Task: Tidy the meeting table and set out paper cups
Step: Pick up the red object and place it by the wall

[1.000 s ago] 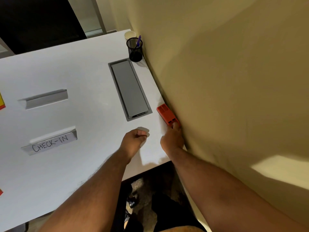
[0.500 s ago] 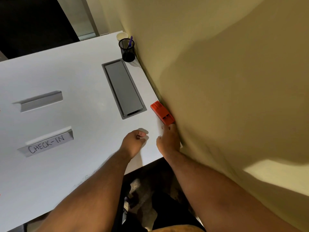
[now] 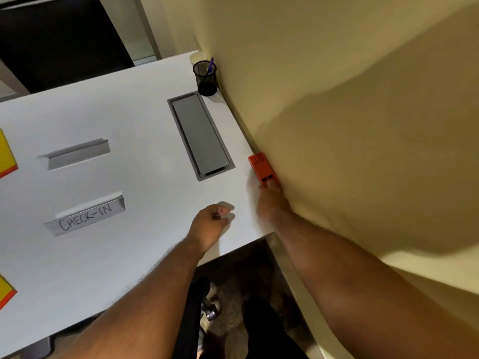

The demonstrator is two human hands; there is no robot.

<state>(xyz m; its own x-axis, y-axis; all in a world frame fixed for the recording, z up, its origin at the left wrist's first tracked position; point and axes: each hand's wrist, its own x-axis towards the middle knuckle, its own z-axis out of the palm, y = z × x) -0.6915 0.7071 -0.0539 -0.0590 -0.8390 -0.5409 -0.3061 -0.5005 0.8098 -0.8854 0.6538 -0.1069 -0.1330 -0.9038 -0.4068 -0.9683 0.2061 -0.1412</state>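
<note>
A white paper cup (image 3: pixel 196 58) stands at the table's far right corner, just behind a black mesh pen holder (image 3: pixel 206 78) with a purple pen in it. A small red block (image 3: pixel 262 167) lies on the white table (image 3: pixel 134 120) tight against the beige wall. My right hand (image 3: pixel 272 203), blurred, has its fingertips on the block's near end; whether it grips or only presses is unclear. My left hand (image 3: pixel 211 224) rests on the table as a loose fist with nothing visible in it, left of the right hand.
A grey cable hatch (image 3: pixel 201 136) is set into the table. Two folded name tents, one blank (image 3: pixel 75 152) and one reading CHECK-IN (image 3: pixel 86 216), stand at the left. Yellow pads (image 3: pixel 6 154) poke in at the left edge. The table's near edge is right behind my hands.
Both hands and the red block keep about the same places against the wall. Only my view has shifted a little.
</note>
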